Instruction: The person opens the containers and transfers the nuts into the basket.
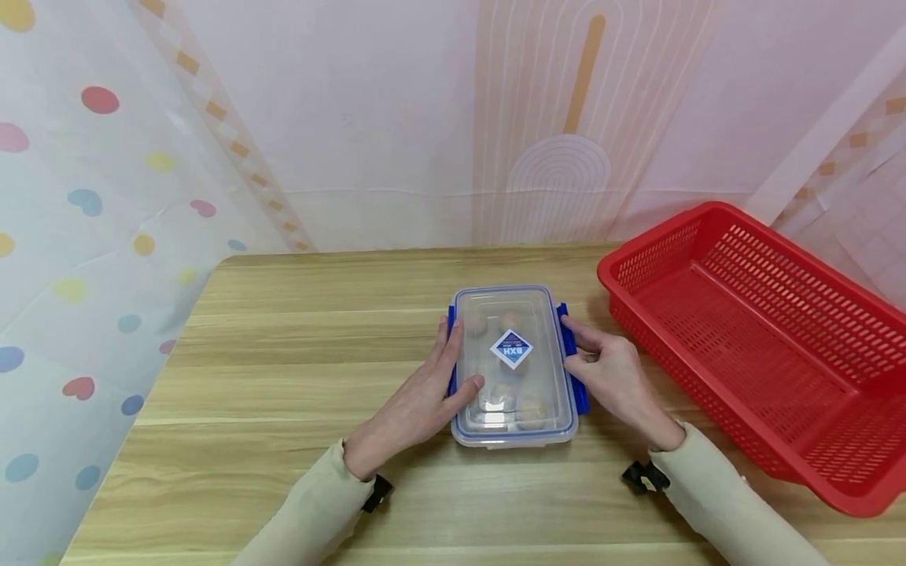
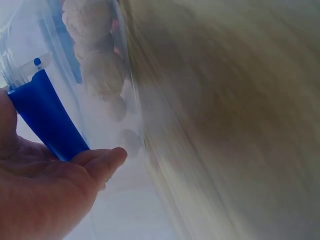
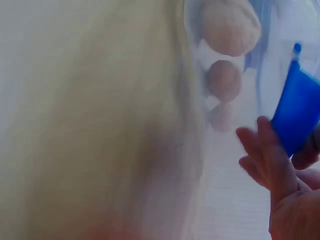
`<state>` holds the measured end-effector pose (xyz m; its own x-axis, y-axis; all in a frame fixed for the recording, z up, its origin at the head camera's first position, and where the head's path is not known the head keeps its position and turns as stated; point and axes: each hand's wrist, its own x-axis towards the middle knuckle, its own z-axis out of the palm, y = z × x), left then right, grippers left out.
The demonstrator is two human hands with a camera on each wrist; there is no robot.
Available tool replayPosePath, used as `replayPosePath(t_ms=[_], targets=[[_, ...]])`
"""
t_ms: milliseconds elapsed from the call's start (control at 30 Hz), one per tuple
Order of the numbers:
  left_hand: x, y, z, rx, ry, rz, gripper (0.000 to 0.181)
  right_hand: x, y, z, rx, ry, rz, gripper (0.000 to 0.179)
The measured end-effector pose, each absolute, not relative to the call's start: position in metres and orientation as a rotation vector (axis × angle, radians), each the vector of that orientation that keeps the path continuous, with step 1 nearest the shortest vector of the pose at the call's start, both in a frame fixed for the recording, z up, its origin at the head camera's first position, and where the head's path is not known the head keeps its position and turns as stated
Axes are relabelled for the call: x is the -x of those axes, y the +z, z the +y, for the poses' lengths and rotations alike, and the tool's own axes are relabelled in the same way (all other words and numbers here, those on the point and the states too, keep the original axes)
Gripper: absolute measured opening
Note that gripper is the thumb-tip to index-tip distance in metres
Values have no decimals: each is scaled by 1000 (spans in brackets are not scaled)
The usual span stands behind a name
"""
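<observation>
A clear plastic food container [image 1: 504,314] with blue side latches lies on the table, its lid on. Several pale, round lumps [image 2: 103,72] show through its wall. My left hand [image 1: 423,391] holds the container's left edge, thumb on top of the lid and fingers along the side by the left blue latch [image 2: 49,117]. At the right edge my right hand [image 1: 616,376] pinches the right blue latch [image 3: 299,107] between thumb and fingers. That latch stands out from the wall in the right wrist view. Part of the left latch is behind the left fingers.
A large red plastic basket [image 1: 760,365] with slotted walls stands to the right, close to the right forearm. The wood-grain table [image 1: 283,377] extends to the left and front. A patterned cloth [image 1: 368,118] hangs behind the table's back edge.
</observation>
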<state>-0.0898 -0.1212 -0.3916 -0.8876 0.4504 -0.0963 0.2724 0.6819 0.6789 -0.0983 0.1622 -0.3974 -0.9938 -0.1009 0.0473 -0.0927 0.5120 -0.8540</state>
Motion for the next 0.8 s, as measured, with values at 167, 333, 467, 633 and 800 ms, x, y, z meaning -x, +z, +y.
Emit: replayPosePath(t_ms=[167,333,467,633,800], targets=[[91,-391,-122,-590,997,2643,87,98,-399,166,177,-1541,2683,55],[91,-391,-122,-586,979,2656,87,99,-396,169,189,-1541,2589,56],[91,-391,-123,-593,972,2667,87,98,-393,171,190,-1542,2531,56],[91,-392,-123,-597,979,2670,87,96,-391,172,175,-1499,2523,58],[91,-392,-124,-587,978,2661,87,95,-390,173,158,-1475,2513,60]])
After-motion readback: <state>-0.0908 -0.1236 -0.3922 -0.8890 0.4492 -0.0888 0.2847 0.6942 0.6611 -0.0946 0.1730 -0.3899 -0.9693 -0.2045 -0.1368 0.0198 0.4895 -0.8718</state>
